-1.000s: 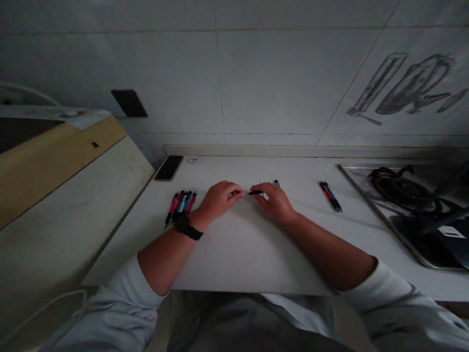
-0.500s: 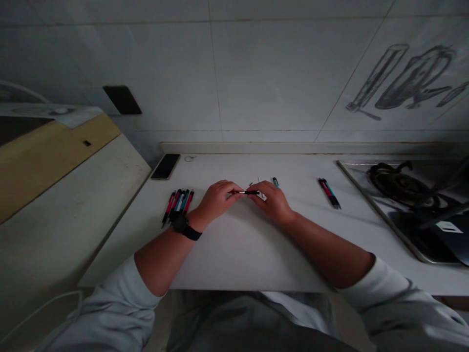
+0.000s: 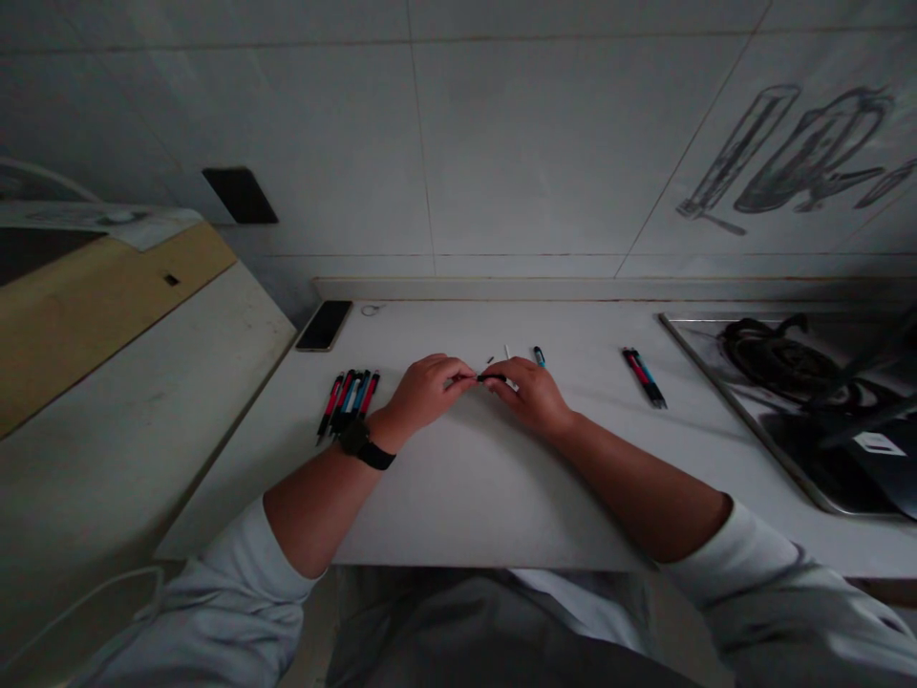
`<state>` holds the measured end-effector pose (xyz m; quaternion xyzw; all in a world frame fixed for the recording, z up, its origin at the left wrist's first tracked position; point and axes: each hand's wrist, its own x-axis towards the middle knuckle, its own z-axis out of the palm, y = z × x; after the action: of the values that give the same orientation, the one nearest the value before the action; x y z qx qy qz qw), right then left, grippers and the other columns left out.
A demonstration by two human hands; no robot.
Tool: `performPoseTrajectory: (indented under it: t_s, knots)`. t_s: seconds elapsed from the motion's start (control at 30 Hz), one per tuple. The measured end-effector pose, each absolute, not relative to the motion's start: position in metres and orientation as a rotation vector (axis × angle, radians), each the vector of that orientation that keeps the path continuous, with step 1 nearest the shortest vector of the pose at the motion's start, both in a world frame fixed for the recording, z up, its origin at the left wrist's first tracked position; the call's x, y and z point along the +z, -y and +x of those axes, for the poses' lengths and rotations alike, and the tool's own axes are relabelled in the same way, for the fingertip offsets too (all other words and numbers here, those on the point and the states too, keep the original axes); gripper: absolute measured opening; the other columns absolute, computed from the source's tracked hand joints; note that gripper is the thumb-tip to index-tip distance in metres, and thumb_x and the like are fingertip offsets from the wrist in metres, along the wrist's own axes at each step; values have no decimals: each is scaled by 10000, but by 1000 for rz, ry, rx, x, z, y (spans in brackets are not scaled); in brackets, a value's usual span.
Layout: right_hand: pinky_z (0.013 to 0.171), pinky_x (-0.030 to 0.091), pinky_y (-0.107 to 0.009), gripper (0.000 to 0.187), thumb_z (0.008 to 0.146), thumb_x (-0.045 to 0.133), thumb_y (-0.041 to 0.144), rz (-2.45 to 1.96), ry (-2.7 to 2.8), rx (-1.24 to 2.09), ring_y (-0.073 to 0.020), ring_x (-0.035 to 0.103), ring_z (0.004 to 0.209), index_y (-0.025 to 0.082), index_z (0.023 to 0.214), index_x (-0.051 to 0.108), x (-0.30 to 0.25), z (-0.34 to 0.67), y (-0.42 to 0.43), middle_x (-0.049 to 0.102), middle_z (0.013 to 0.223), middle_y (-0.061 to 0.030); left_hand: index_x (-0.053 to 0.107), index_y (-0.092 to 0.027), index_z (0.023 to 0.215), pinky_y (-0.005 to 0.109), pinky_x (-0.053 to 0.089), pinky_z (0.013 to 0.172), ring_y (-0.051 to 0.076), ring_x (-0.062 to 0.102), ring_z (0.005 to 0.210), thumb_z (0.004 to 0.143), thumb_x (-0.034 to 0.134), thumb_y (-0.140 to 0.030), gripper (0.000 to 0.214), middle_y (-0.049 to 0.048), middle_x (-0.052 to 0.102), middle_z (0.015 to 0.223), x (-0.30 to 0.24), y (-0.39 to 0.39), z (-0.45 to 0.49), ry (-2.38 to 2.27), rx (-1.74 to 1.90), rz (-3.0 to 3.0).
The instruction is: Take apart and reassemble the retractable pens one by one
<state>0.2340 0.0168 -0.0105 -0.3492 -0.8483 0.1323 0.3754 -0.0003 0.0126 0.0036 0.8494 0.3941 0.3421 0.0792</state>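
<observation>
My left hand (image 3: pixel 430 387) and my right hand (image 3: pixel 534 394) meet over the middle of the counter, fingertips pinched around a small pen part (image 3: pixel 490 377). Its black section shows at the right fingers; the left fingers hide the other end. Just behind my right hand lie a thin white stick (image 3: pixel 507 351), a tiny dark piece (image 3: pixel 491 360) and a blue and black pen piece (image 3: pixel 539 356). Several red, blue and black pens (image 3: pixel 351 394) are grouped beside my left wrist, partly covered by the watch (image 3: pixel 356 440).
Red and blue pens (image 3: pixel 644 378) lie to the right, before the gas stove (image 3: pixel 759 420). A phone (image 3: pixel 324 326) and a small ring (image 3: pixel 371 311) rest at the back left. A white cabinet or box side (image 3: pixel 143 382) bounds the left; a tiled wall (image 3: pixel 516 153) stands behind.
The metallic stretch between my two hands has shortened as the fingertips drew slightly closer together. A tiny dark piece behind the right hand shows more clearly. The other things stay put.
</observation>
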Motion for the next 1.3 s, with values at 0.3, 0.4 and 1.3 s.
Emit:
performPoseTrajectory:
  t_s: [0.3, 0.4, 1.3]
  knots:
    - [881, 527, -372, 160, 1018, 554, 309, -935, 2154, 338, -224, 690, 931, 213, 1098, 653, -13, 233, -17, 735, 1004, -88, 730, -212, 945, 327, 529, 826, 187, 693, 875, 970, 698, -283, 83, 30, 769, 907, 6, -13, -2, -1257, 1069, 2539]
    - [895, 523, -380, 189, 1031, 543, 352, -948, 2157, 343, -231, 686, 952, 212, 1102, 649, -11, 234, -17, 731, 1013, -93, 735, -213, 964, 332, 532, 849, 188, 699, 897, 977, 687, -269, 76, 31, 778, 931, 6, -13, -2, -1253, 1074, 2537]
    - [903, 511, -392, 140, 1030, 539, 316, -890, 2146, 323, -243, 638, 989, 225, 1115, 605, -10, 237, -21, 669, 1037, -94, 724, -200, 968, 376, 555, 920, 194, 668, 1020, 938, 723, -202, 30, 60, 685, 1078, 9, -15, -4, -1077, 1292, 2494]
